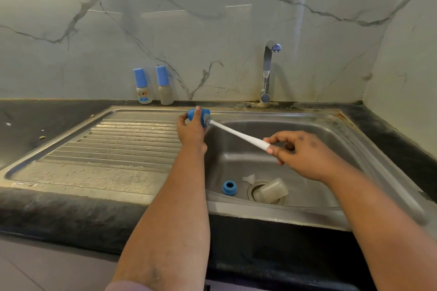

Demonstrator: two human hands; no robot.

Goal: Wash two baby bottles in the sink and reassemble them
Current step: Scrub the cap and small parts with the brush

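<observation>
My left hand (190, 129) grips a blue bottle cap (196, 114) above the sink's left rim. My right hand (298, 152) pinches the white handle of a bottle brush (236, 133), whose bristled head is pushed into the cap's open end. In the sink basin (331, 139) a clear bottle body (272, 190) lies on its side over the drain, with a blue screw ring (229, 187) to its left and a clear teat (249, 178) behind it. One assembled bottle with a blue cap (142, 86) stands on the counter against the wall, and another bottle (163, 85) stands beside it.
A chrome tap (268, 73) rises behind the basin, its spout turned right, with no water running. The ribbed steel drainboard (118, 146) lies to the left, wet with droplets. A dark stone counter (35, 120) surrounds the sink, and a marble wall backs it.
</observation>
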